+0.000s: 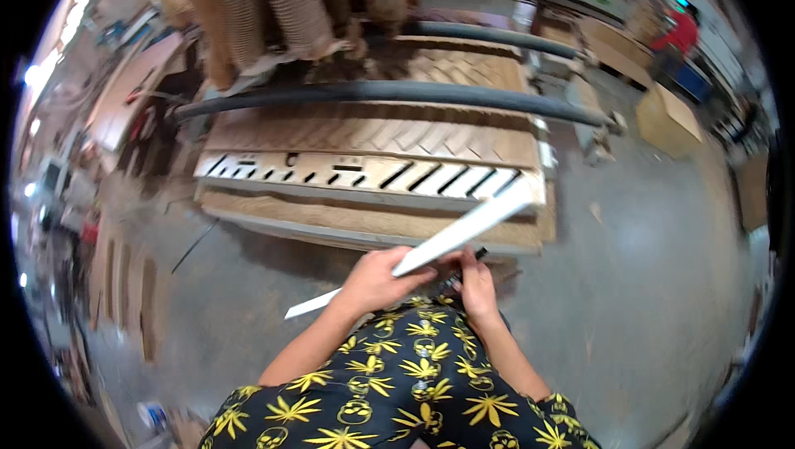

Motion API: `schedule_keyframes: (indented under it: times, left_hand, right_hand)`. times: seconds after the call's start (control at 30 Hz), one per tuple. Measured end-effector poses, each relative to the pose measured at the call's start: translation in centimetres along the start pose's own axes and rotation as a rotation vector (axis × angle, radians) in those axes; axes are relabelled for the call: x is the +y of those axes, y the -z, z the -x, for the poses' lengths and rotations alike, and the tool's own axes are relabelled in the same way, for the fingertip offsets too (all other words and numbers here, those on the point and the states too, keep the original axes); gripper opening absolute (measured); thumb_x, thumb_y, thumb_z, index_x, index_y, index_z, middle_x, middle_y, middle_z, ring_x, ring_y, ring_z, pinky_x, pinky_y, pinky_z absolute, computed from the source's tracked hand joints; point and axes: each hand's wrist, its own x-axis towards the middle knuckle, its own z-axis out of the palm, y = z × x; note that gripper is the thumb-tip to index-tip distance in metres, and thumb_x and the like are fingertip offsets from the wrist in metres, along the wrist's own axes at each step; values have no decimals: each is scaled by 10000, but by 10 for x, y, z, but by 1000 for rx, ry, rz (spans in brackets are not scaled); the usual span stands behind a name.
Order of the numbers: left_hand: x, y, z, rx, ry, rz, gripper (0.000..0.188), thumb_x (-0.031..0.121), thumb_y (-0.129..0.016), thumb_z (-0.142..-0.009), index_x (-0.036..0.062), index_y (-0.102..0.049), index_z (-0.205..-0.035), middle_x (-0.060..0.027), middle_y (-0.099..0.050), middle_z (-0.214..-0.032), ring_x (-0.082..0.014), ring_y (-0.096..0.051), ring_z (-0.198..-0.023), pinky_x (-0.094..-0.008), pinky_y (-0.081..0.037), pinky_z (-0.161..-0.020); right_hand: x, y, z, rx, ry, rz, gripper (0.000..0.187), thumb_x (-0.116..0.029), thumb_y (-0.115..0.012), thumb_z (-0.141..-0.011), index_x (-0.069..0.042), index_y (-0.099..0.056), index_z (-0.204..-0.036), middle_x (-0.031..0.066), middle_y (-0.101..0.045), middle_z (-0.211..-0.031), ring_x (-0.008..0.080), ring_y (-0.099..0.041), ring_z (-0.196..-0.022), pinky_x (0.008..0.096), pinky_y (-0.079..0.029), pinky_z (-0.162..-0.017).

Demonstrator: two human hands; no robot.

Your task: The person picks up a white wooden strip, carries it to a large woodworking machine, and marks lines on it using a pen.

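Observation:
My left hand is closed around a long white strip, held in front of my body. The strip slants from low on the left up to the right, and its upper end overlaps the near edge of the machine bed in the picture. Close beside it, my right hand has its fingers pinched together near the strip. A small dark thing sticks out at its fingertips, too small and blurred to name.
Ahead stands a machine bed carrying a pale slotted board and brown wood with slanted cuts. Dark grey bars cross above it, and ribbed hoses hang over it. Cardboard boxes and a person in red are at the far right.

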Motion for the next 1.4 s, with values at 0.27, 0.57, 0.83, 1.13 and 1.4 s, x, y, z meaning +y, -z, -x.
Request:
schedule_keyframes:
  times: [0.27,0.57,0.83,1.13,1.4]
  left_hand:
    - [25,-46,-60,-42,-45,-159,247,256,-762,-909,77,-733,-1077,-163,-750,-981,-378,-718,-936,-440,-560,-807]
    - [23,-50,-65,108,56,-82,226,193,-742,-917,39,-721,-1079,-172,-738,-1010,-364,-713,-966,-428,-559,-825]
    - [16,-36,-70,170,-12,-8,219,196,-738,-913,46,-721,-1071,-185,-733,-969,-367,-714,-944,-436,-552,-805]
    - [-9,-11,-39,146,1,36,228,208,-730,-904,52,-726,-1070,-187,-744,-982,-373,-716,-941,-425,-557,-812]
    - [-40,14,-1,188,15,76,224,204,-728,-916,47,-730,-1075,-159,-754,-997,-351,-723,-940,-418,-559,-824]
  right_hand:
    - [4,72,-61,25,77,-209,383,-391,-588,-1072,-11,-634,-1062,30,-669,-889,120,-582,-735,281,-474,-660]
    - [-30,66,-89,-309,62,-11,229,-212,-675,-1030,10,-619,-1034,57,-653,-849,122,-592,-720,280,-482,-648]
    - [-40,45,-97,-255,95,32,196,-158,-677,-1023,32,-637,-1053,51,-675,-907,116,-598,-767,272,-482,-682]
    - [-34,6,-85,-331,69,49,143,-130,-674,-1015,-2,-650,-956,26,-652,-805,104,-568,-669,259,-447,-613]
    - [-31,-49,-64,-377,48,98,158,-147,-651,-1031,-8,-664,-958,20,-655,-809,99,-573,-702,258,-439,-631]
